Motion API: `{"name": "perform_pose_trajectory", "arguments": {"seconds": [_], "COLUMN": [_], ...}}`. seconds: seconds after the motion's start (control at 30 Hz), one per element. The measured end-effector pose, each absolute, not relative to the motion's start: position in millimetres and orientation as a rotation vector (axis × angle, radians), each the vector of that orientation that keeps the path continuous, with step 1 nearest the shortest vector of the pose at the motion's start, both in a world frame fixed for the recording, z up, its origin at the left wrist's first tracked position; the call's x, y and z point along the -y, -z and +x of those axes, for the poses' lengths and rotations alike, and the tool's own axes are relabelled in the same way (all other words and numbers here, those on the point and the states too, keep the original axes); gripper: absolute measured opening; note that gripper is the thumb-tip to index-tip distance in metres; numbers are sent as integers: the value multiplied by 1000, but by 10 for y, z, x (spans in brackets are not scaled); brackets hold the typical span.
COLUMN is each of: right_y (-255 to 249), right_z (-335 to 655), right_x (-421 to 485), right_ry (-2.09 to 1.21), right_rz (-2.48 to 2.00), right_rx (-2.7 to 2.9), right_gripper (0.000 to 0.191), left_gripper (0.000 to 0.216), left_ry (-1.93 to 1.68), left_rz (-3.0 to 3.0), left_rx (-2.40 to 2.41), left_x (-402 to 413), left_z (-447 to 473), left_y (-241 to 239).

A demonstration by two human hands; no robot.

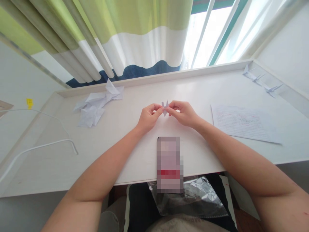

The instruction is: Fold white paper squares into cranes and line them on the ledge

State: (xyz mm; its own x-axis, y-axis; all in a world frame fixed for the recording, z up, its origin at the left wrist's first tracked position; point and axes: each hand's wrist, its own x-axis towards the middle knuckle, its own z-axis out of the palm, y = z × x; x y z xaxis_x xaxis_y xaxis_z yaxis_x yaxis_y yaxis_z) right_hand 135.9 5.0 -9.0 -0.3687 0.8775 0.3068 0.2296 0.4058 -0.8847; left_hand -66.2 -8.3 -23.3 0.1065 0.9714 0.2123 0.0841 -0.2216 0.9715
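Note:
Both of my hands meet over the middle of a white desk [125, 151]. Between them is a small folded piece of white paper [165, 105] with two points sticking up. My left hand [148, 117] pinches its left side with thumb and fingertips. My right hand [183, 112] pinches its right side the same way. The paper is held just above the desk surface.
A heap of crumpled white paper [96, 104] lies at the back left. A written sheet [243, 124] lies to the right. Small folded paper cranes [260, 80] stand at the far right corner. A phone [169, 164] overhangs the front edge. A white cable [41, 146] loops at left.

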Motion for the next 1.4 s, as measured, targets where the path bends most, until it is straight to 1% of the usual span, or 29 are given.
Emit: {"name": "perform_pose_trajectory", "arguments": {"seconds": [0.17, 0.37, 0.53, 0.73, 0.97, 1.13, 1.23, 1.4], "right_y": [78, 104, 135, 180, 156, 121, 123, 133], "right_z": [1376, 1387, 1375, 1357, 1345, 1340, 1331, 1324], "right_x": [-59, -70, -89, -128, -100, -81, -88, -95], "right_ry": [-907, -1037, -1057, -998, -1048, -1099, -1164, -1145], "right_rz": [-955, -962, -900, -946, -994, -967, -947, -997], "right_rx": [1870, 1820, 1779, 1721, 1718, 1655, 1590, 1593], "right_gripper": [39, 41, 45, 35, 29, 25, 24, 24], "left_gripper": [30, 30, 28, 21, 27, 37, 38, 40], "left_ry": [-1271, -1300, -1316, -1291, -1279, -1276, -1272, -1237], "left_rz": [1567, 1475, 1485, 1387, 1381, 1306, 1285, 1292], "left_rx": [-1097, -1055, -1033, -1008, -966, -945, -966, -999], "left_x": [73, 51, 57, 34, 43, 41, 48, 65], "left_z": [-659, -627, -633, -649, -670, -671, -664, -645], "left_y": [249, 293, 292, 320, 320, 300, 281, 264]}}
